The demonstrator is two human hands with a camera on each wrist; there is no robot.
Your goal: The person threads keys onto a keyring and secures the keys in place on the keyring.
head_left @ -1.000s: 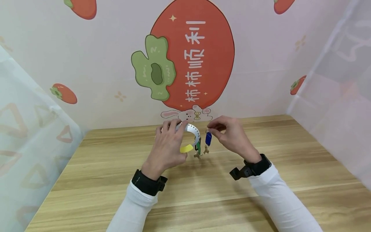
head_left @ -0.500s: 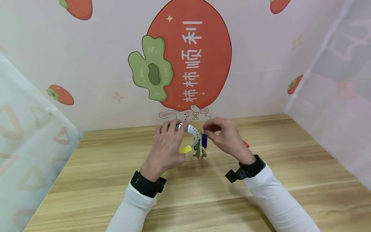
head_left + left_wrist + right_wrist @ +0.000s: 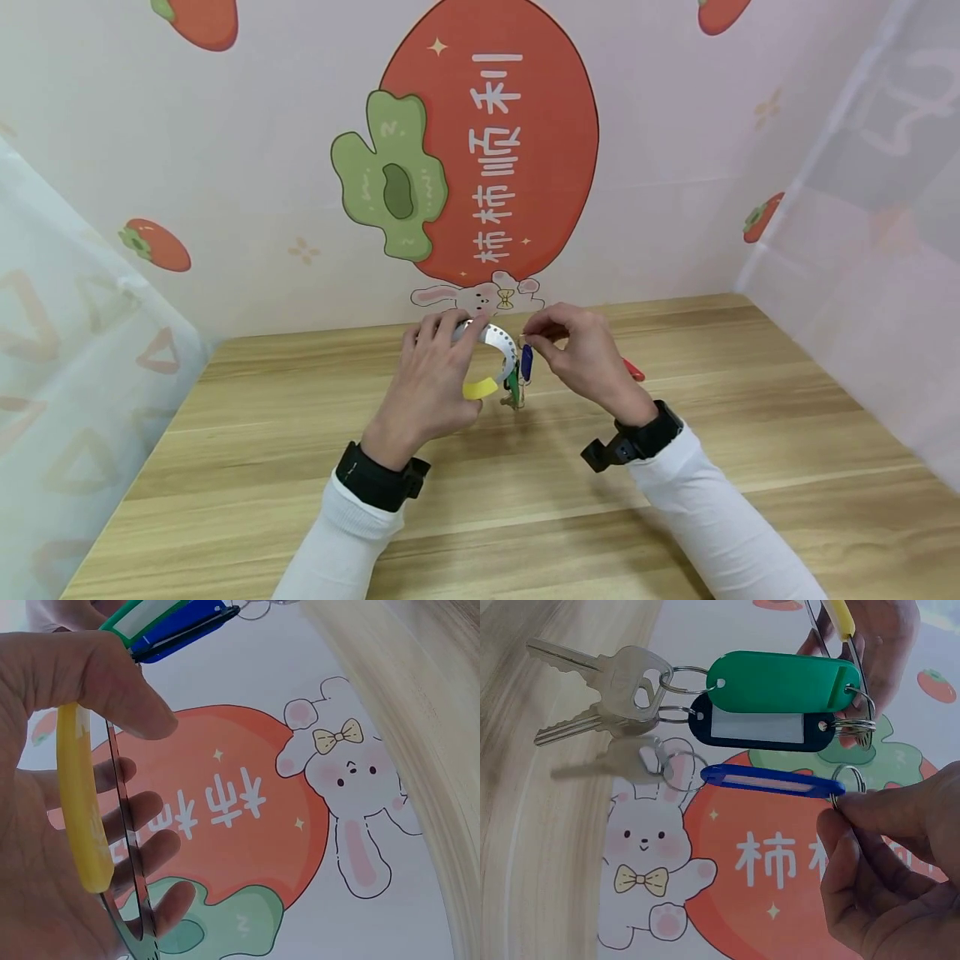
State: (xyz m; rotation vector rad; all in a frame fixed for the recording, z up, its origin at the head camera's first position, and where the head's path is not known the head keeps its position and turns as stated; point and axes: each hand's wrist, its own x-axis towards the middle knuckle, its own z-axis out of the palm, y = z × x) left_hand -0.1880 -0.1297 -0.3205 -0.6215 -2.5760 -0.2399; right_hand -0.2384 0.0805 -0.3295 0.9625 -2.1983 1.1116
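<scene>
My left hand (image 3: pixel 427 387) grips a silver metal key hoop punched with holes (image 3: pixel 501 337), its fingers round the yellow handle (image 3: pixel 81 802). From the hoop's right side hang a green key tag (image 3: pixel 780 682) and a black key tag (image 3: pixel 754 731), each with a metal key. My right hand (image 3: pixel 588 362) pinches the split ring (image 3: pixel 853 778) of a blue key tag (image 3: pixel 772 783) just right of the hoop. Below that tag dangles a blurred key (image 3: pixel 622 760). Whether the pinched ring touches the hoop cannot be made out.
A red object (image 3: pixel 634 369) lies on the wooden table (image 3: pixel 225 467) behind my right wrist, partly hidden. The printed backdrop (image 3: pixel 660 208) rises at the table's far edge, and pale sheets (image 3: pixel 885 275) flank both sides.
My right hand has moved slightly left, bringing the blue tag closer to the hoop. The tag has turned more edge-on. The red object has come into view. My left hand keeps its grip.
</scene>
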